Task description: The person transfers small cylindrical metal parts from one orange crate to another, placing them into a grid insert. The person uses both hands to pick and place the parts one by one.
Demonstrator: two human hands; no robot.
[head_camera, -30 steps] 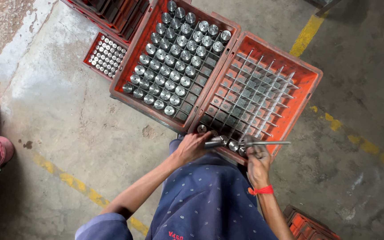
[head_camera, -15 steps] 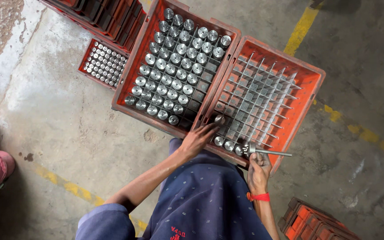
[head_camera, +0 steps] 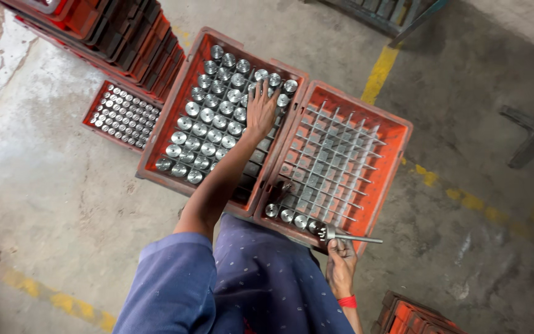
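The person's left hand [head_camera: 261, 108] lies flat, fingers spread, on metal cylinders [head_camera: 217, 117] inside the full orange crate [head_camera: 174, 111]. Just beside that crate, their right hand [head_camera: 340, 260] grips a metal shaft [head_camera: 350, 235], fingers curled beneath it.

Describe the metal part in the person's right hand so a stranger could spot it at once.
Find the two big orange crates side by side on the concrete floor; take the right-hand crate, whose wire grid is mostly bare. At its near rim, the right hand with a red wristband holds a metal shaft. Unlike the round-topped parts standing upright in grid cells, it lies sideways across the rim, with a toothed head and a thin rod.
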